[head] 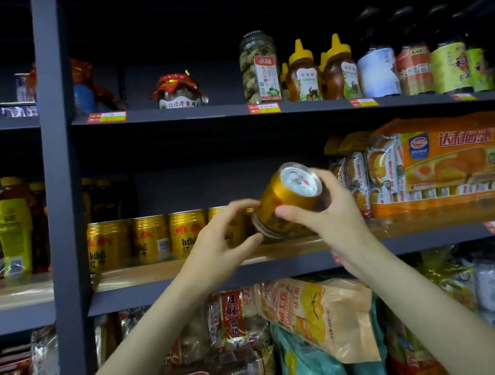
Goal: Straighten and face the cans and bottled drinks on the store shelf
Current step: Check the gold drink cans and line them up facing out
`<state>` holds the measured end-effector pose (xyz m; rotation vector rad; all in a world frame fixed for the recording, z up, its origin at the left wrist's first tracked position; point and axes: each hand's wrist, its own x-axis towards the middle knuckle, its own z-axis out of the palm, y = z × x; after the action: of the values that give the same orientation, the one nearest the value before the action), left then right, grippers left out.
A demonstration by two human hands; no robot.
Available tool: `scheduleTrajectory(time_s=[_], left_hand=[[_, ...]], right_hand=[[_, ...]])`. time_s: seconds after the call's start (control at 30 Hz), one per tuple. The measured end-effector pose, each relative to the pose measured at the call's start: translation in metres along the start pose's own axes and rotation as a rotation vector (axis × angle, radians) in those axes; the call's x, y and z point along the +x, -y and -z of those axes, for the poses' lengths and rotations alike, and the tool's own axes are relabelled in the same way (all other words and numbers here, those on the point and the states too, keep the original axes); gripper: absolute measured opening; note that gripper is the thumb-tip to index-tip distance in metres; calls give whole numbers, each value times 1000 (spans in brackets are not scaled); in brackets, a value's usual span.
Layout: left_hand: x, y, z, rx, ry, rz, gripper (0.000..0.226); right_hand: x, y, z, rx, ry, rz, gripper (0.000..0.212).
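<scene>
Item: gold can (285,201), lifted off the middle shelf (251,273), tilted with its silver pull-tab top toward the viewer.
Location: held in front of the shelf, just right of the row of gold cans (149,239) standing upright, logos mostly forward.
Grip: right hand (322,218) curled round the can's side; left hand (218,238) with fingers spread, fingertips at its lower end.
Handling advice: bring it upright, turn the red logo outward, set it down at the row's right end, flush with the front edge.
Appearance: metallic gold body, red print, dark base rim.
</scene>
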<state>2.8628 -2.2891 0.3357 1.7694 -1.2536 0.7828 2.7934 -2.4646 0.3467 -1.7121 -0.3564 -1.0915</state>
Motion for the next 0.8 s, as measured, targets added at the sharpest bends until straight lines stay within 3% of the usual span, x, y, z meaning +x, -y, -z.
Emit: scheduleTrajectory(time_s=[0.07, 0.13, 0.3, 0.37, 0.47, 0.57, 0.67, 0.8], left_hand=[[0, 6, 1, 117, -11, 22, 39], [0, 9, 1, 158, -53, 48, 38], [8, 9, -3, 265, -112, 35, 38], [13, 9, -6, 330, -128, -1, 37], [22, 14, -8, 434, -139, -24, 36], [29, 22, -8, 526, -134, -4, 34], [35, 27, -10, 587, -132, 25, 34], [47, 37, -14, 718, -70, 70, 34]], right_hand=[[3, -5, 2, -312, -40, 311, 68], [4, -9, 2, -400, -60, 487, 73], [8, -13, 6, -410, -84, 640, 68], [7, -8, 8, -180, -79, 436, 65], [6, 0, 11, 403, -88, -126, 51], [15, -1, 21, 914, -74, -541, 35], [22, -6, 33, 1154, -40, -676, 45], [32, -13, 49, 1086, 21, -631, 47]])
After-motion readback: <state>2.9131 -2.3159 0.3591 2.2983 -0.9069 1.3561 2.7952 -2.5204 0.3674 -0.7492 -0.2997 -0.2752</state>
